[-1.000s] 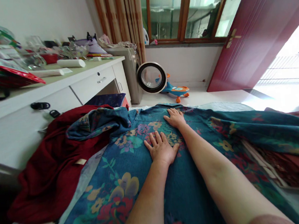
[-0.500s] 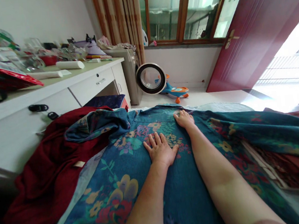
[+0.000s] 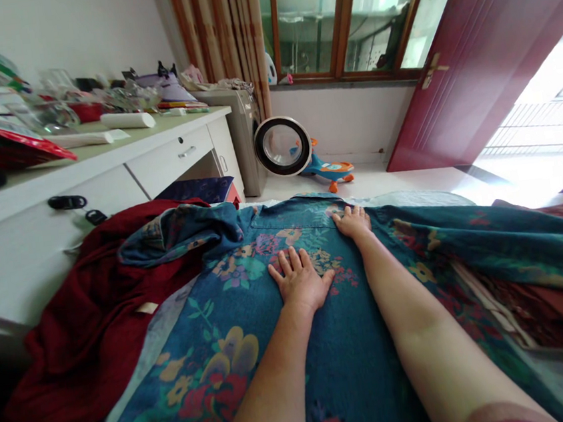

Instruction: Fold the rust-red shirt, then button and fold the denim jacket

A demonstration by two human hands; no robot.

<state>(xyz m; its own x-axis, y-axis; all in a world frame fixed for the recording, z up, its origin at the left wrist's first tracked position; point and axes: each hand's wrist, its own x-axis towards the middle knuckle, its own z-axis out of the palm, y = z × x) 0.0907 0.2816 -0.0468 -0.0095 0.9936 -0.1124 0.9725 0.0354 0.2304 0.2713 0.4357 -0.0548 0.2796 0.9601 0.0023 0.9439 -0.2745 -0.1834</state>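
Note:
A teal floral garment (image 3: 344, 325) lies spread out in front of me, with its collar end away from me and a sleeve out to each side. My left hand (image 3: 302, 281) rests flat on its upper middle, fingers spread. Farther up, near the right shoulder, my right hand (image 3: 353, 222) lies palm down on the cloth with its fingers stretched out. Neither hand grips anything. The left sleeve is bunched over a dark red cloth (image 3: 92, 325); the right sleeve stretches over reddish-brown folded fabric (image 3: 544, 317).
Along the left stands a white desk (image 3: 165, 156) crowded with bags and small items. Behind it are a washing machine (image 3: 238, 135) with its round door (image 3: 283, 146) swung out and a blue-orange ride-on toy (image 3: 330, 168). A red door (image 3: 453, 72) stands ajar at right.
My right hand has slid slightly to the right over the cloth near the shoulder. My left hand stays in nearly the same place, and the view has shifted a little.

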